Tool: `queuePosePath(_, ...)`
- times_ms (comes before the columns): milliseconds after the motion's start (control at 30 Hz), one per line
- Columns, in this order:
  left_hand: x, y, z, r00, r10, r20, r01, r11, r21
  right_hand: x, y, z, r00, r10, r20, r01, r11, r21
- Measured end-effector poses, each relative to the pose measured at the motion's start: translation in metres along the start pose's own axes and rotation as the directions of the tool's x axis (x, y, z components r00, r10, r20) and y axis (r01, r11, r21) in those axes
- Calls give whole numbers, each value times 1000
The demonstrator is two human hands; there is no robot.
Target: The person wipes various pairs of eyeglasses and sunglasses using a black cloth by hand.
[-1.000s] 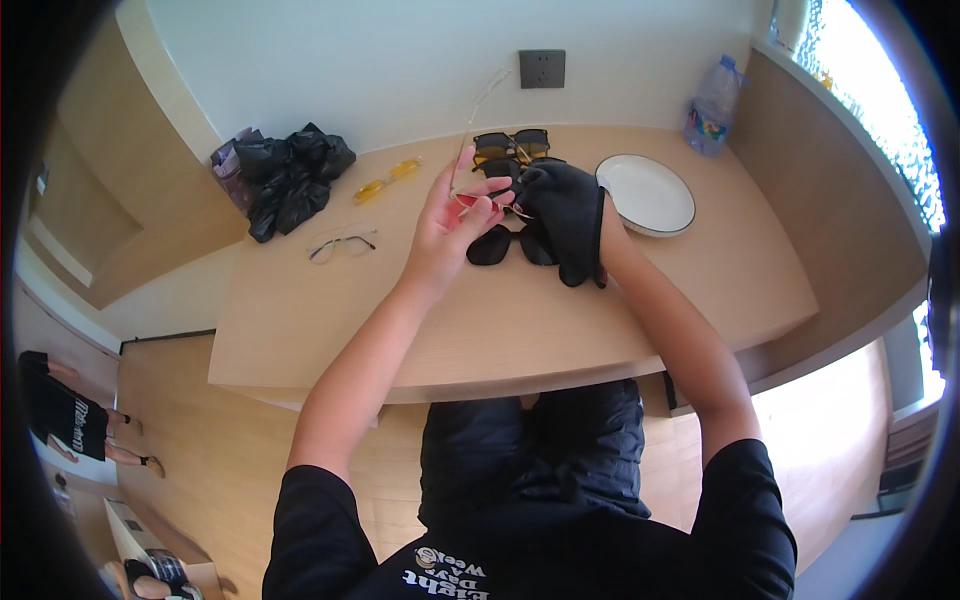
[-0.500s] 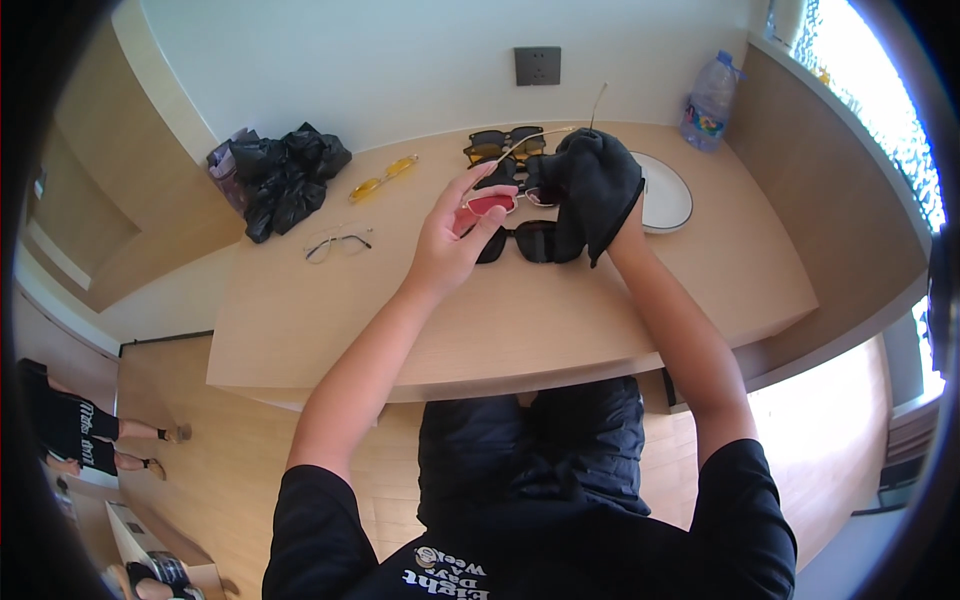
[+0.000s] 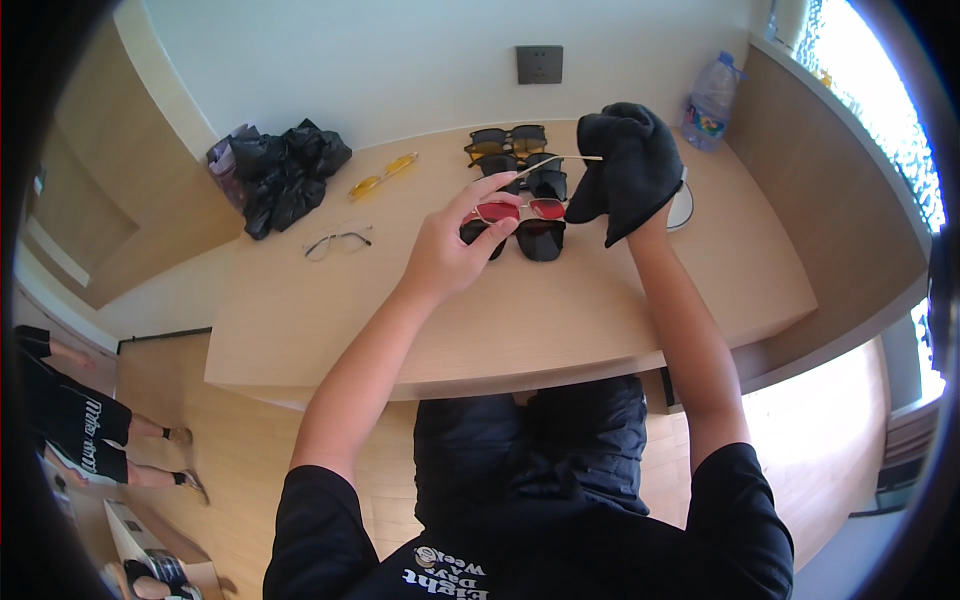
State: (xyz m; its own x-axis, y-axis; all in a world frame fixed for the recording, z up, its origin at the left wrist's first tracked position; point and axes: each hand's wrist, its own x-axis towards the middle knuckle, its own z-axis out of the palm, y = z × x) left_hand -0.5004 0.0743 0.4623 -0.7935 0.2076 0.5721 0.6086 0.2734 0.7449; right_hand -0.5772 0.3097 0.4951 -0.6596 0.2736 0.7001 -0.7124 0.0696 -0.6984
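Observation:
My left hand (image 3: pixel 452 245) pinches a pair of red-lensed sunglasses (image 3: pixel 547 209) at one lens, thumb in front. A thin metal temple points up and right toward a black cloth (image 3: pixel 628 165). That cloth drapes over my right hand (image 3: pixel 655 222), whose fingers it hides; it is bunched in the grip, just right of the red lenses. Below the red pair lie dark sunglasses (image 3: pixel 541 241), partly behind my left hand. Farther back, several dark and amber sunglasses (image 3: pixel 546 183) form a column on the wooden desk (image 3: pixel 500 320).
Yellow glasses (image 3: pixel 384 178) and clear eyeglasses (image 3: pixel 338 242) lie to the left, near a black plastic bag (image 3: pixel 290 175). A white plate (image 3: pixel 681 210) shows partly behind my right wrist. At the back right stands a water bottle (image 3: pixel 709 105). Another person (image 3: pixel 85 425) is at far left.
My right hand has moved right with the cloth, off the red sunglasses, uncovering their other lens and the glasses behind. My left hand stays nearly in place. The person at left has shifted.

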Motion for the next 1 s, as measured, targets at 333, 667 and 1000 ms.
queuePosePath(333,0,-8,-20,950,100,-296,-53,985,162,16,18,4,694,-93,714,601,622,-503)
queuePosePath(667,5,-1,9,891,426,-159,-374,885,276,-4,-14,14,533,-388,752,670,737,-94)
queuePosePath(1000,3,-2,5,887,442,-135,-378,862,338,-14,6,6,763,-180,621,589,591,-552)
